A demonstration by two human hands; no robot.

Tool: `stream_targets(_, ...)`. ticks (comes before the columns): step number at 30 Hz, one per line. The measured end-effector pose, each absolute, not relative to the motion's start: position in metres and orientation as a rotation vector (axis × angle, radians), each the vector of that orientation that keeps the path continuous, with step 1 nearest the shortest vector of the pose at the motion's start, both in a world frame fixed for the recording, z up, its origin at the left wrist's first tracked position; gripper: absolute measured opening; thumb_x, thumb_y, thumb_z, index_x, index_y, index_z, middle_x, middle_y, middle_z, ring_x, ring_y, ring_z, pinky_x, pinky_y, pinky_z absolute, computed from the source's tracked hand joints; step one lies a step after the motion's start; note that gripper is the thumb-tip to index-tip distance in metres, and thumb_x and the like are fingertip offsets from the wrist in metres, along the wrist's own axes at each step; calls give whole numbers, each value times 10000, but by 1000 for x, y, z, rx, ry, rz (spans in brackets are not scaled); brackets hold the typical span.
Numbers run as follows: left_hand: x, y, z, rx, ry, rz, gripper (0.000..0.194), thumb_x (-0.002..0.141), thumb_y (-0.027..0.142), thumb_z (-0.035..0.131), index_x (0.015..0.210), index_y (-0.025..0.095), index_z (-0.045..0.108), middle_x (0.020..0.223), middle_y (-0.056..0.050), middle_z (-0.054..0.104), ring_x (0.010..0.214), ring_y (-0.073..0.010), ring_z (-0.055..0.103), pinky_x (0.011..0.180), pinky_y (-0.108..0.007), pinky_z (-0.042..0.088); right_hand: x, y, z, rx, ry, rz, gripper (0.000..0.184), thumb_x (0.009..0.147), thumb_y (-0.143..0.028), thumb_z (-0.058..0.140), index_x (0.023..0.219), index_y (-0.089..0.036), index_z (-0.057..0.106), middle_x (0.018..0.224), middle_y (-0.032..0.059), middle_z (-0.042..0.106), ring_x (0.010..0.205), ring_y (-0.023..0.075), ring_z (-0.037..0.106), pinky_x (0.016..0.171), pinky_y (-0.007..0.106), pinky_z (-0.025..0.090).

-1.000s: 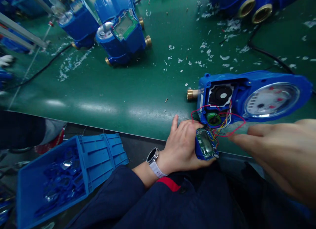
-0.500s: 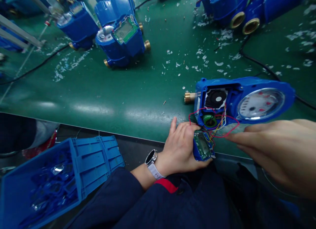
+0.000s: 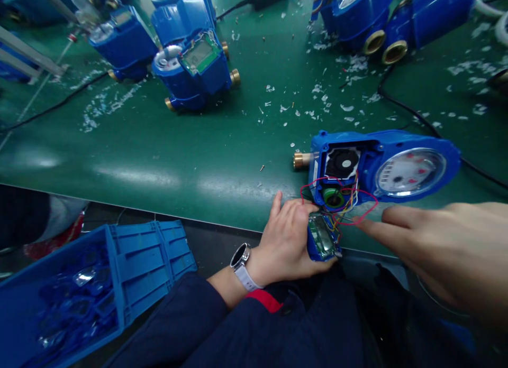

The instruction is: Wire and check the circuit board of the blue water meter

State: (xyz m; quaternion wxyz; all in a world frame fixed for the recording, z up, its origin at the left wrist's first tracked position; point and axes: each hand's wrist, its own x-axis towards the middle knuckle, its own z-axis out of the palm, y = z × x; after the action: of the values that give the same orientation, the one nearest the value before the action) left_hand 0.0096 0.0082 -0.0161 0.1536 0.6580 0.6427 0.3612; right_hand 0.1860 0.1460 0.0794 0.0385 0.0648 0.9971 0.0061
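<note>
My left hand [image 3: 283, 241], with a watch on its wrist, is closed around a small display circuit board [image 3: 323, 235] in a blue housing at the bench's front edge. Red, yellow, black and white wires run from this board into an opened blue water meter [image 3: 317, 169] lying just beyond it. Inside the meter's open box sit a round black part [image 3: 342, 162] and a green ring [image 3: 332, 197]; a clear dial [image 3: 410, 172] is on its right. At the wires, my right hand [image 3: 432, 246] is closed, its fingers pinching a thin metal tool that is mostly hidden.
Several blue water meters [image 3: 194, 72] stand at the back left, and more [image 3: 357, 19] at the back right. A black cable [image 3: 416, 114] and white scraps lie on the green bench [image 3: 222, 156]. Below left is a blue crate [image 3: 138, 267] of blue plastic parts.
The view has shifted slightly. My right hand has come a little closer to the wires, and the tool's thin tip now shows there. My left hand keeps its hold on the display circuit board.
</note>
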Motion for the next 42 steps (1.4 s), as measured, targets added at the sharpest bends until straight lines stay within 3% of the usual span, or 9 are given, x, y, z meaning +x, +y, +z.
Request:
stream_targets(3,9,8,-16,1901,1840,1046,612,750,508,657,1192,151,427,1104,-148,655,1087,-314,636,1162,-656,281,184,133,88,-52,3038,309,507,691,-20,391,1012,-204,737,793,107,664,358,218,478,475,437,530)
stream_targets(5,9,9,-16,1899,1839,1047,614,746,504,662,1194,153,430,1103,-146,655,1083,-314,637,1161,-659,279,182,130,89,-34,3048,335,520,671,-16,404,1018,-225,731,749,75,659,339,201,458,531,430,581)
stream_targets(8,9,9,-16,1891,1838,1045,612,744,513,660,1188,157,433,1109,-144,655,1090,-314,634,1161,-661,278,180,140,83,137,3152,27,414,772,-77,391,970,-285,688,779,3,700,399,199,557,414,357,541)
stream_targets(11,10,9,-16,1895,1851,1038,618,736,518,660,1181,153,436,1108,-148,653,1098,-316,632,1160,-658,283,181,159,75,163,3146,-327,343,876,-152,356,930,-297,662,863,-23,729,643,205,697,458,326,565)
stream_targets(14,10,9,-16,1887,1862,1040,638,719,512,670,1195,160,435,1106,-142,655,1104,-318,631,1164,-660,276,187,176,67,140,3065,-469,362,952,-196,336,1020,-340,660,941,-63,731,708,187,712,470,310,577)
stream_targets(25,5,7,-14,1880,1816,1029,643,705,543,674,1177,165,455,1092,-145,681,1110,-312,651,1169,-649,271,213,202,45,-217,3184,-268,418,1025,-195,287,1268,-332,597,977,17,722,640,184,689,441,314,521)
stream_targets(32,1,6,-12,1887,1760,965,687,683,544,696,1214,184,449,1126,-131,678,1146,-320,635,1189,-653,230,222,203,39,-411,3221,-10,686,812,-6,359,1464,-219,383,1018,12,722,694,194,686,454,319,507)
stream_targets(36,0,5,-13,1895,1762,965,695,677,551,696,1216,192,445,1112,-122,683,1132,-315,642,1190,-651,229,219,194,44,-255,3227,-81,522,894,-79,332,1334,-263,545,1036,11,720,617,196,678,390,330,496)
stream_targets(42,-2,5,-12,1938,1709,979,681,673,543,709,1189,182,450,1085,-121,691,1108,-306,655,1188,-647,223,205,194,55,-45,3041,-708,431,1072,-310,263,1171,-304,683,1049,-30,726,913,134,699,735,220,596)
